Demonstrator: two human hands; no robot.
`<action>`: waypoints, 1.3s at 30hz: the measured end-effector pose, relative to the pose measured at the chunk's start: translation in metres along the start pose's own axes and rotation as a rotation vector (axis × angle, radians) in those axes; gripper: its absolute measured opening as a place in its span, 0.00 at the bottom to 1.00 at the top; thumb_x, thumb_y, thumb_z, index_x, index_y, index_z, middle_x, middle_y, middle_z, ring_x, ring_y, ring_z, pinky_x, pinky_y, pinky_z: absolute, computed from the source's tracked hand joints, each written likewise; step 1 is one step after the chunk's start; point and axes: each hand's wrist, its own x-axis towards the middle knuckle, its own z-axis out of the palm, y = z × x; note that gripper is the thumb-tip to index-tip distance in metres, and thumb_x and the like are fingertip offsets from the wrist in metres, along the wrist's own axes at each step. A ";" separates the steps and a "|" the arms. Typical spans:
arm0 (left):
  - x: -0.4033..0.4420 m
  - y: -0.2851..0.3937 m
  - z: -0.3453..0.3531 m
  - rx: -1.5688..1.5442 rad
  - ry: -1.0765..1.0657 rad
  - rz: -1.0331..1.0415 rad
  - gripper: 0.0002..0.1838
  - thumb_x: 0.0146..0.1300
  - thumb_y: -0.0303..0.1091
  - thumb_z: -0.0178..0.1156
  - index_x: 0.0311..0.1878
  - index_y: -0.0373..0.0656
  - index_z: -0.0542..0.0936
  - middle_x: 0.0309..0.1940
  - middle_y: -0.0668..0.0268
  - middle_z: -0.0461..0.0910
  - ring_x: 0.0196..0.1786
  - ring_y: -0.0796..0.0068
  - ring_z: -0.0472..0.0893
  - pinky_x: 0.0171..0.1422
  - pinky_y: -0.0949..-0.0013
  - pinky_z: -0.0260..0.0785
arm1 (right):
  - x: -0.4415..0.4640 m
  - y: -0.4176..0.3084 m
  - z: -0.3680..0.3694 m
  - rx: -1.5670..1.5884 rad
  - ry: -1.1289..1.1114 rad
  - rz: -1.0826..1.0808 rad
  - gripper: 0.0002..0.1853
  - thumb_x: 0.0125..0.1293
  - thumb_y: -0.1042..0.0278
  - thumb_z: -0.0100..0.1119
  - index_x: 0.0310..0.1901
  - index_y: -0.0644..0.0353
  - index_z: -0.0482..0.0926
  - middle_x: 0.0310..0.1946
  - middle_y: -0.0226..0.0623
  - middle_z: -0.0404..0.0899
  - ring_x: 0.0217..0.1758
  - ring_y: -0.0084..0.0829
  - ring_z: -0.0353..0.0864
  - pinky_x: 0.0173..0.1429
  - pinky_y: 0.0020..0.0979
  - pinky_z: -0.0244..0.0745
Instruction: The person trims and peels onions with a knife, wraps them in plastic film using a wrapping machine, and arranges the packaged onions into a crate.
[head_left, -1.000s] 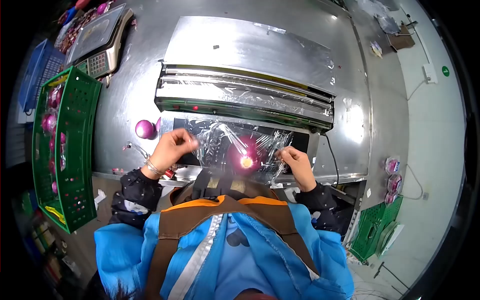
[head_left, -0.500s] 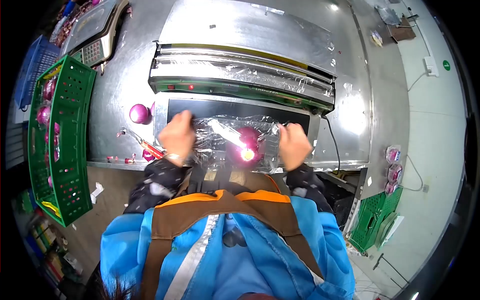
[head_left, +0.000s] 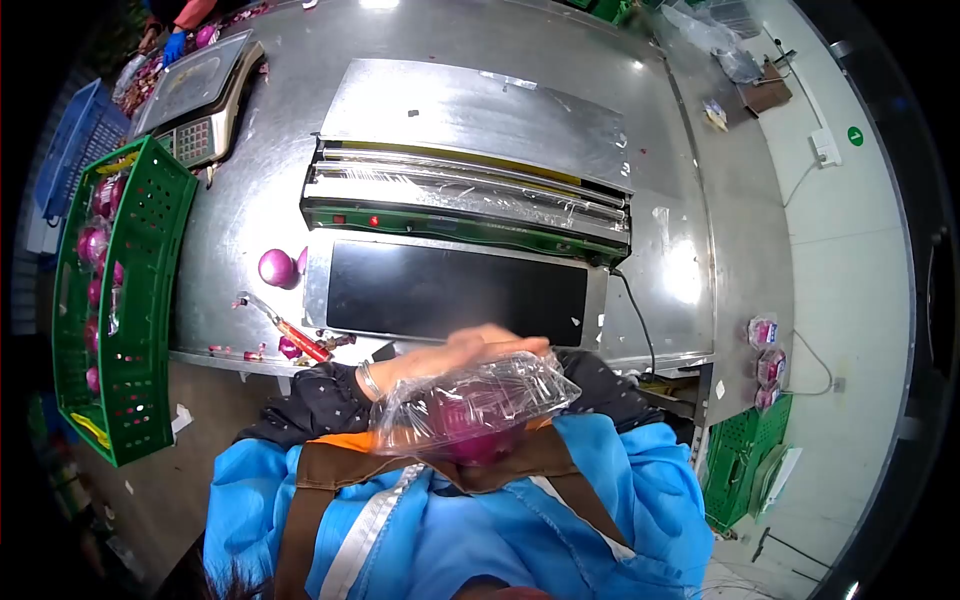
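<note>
A pack of red onions in clear cling film (head_left: 470,410) is tilted up in front of my chest, its film crinkled and shiny. My left hand (head_left: 430,363), with a bracelet at the wrist, lies along the pack's far side, fingers stretched across it and pressed to the film. My right sleeve comes in from the right behind the pack; most of my right hand is hidden there and blurred, so its grip does not show. Beyond my hands is the film wrapping machine (head_left: 465,205) with its dark flat plate (head_left: 455,290).
Loose red onions (head_left: 277,268) and a red-handled knife (head_left: 300,340) lie left of the plate. A green crate (head_left: 150,300) of onions stands at the left, near a scale (head_left: 195,140). Wrapped packs (head_left: 770,365) sit at the right. A co-worker's blue-gloved hand (head_left: 174,47) is at the far left.
The wrapped onions have left the plate and come up toward my chest, tilted. My hands, earlier apart pinching the film's two sides, have come together at the pack. The view has shifted.
</note>
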 end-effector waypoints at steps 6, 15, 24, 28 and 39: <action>0.004 -0.003 0.015 -0.160 0.065 -0.203 0.39 0.69 0.58 0.37 0.73 0.41 0.45 0.73 0.61 0.48 0.73 0.70 0.53 0.75 0.68 0.47 | -0.027 -0.107 -0.043 0.153 0.165 -0.197 0.16 0.62 0.69 0.49 0.51 0.62 0.73 0.41 0.33 0.76 0.41 0.22 0.72 0.48 0.25 0.68; -0.018 -0.047 -0.017 -0.319 0.201 -0.008 0.40 0.67 0.65 0.36 0.71 0.43 0.54 0.68 0.56 0.59 0.66 0.63 0.66 0.62 0.61 0.66 | 0.007 -0.060 -0.008 0.554 -0.519 0.234 0.36 0.70 0.43 0.40 0.68 0.67 0.52 0.67 0.48 0.56 0.69 0.37 0.58 0.72 0.36 0.51; -0.101 -0.033 0.027 0.130 0.823 0.276 0.36 0.65 0.52 0.53 0.68 0.42 0.55 0.59 0.54 0.65 0.59 0.53 0.71 0.49 0.55 0.77 | 0.042 -0.018 0.017 -0.109 -0.059 -0.150 0.22 0.69 0.59 0.48 0.62 0.56 0.65 0.55 0.50 0.72 0.60 0.45 0.71 0.61 0.47 0.70; -0.157 0.001 0.024 -0.132 0.886 0.420 0.39 0.59 0.60 0.56 0.66 0.44 0.59 0.63 0.38 0.57 0.65 0.39 0.63 0.51 0.46 0.76 | 0.074 -0.078 0.045 0.663 -0.296 -0.139 0.47 0.53 0.37 0.63 0.67 0.57 0.56 0.65 0.52 0.59 0.70 0.50 0.56 0.65 0.50 0.64; -0.423 0.196 0.017 0.086 1.320 1.089 0.38 0.61 0.61 0.55 0.66 0.49 0.57 0.60 0.53 0.66 0.60 0.55 0.72 0.56 0.44 0.68 | 0.364 -0.216 0.294 0.101 -0.211 -0.589 0.24 0.70 0.71 0.47 0.65 0.59 0.56 0.60 0.37 0.64 0.59 0.34 0.70 0.57 0.35 0.73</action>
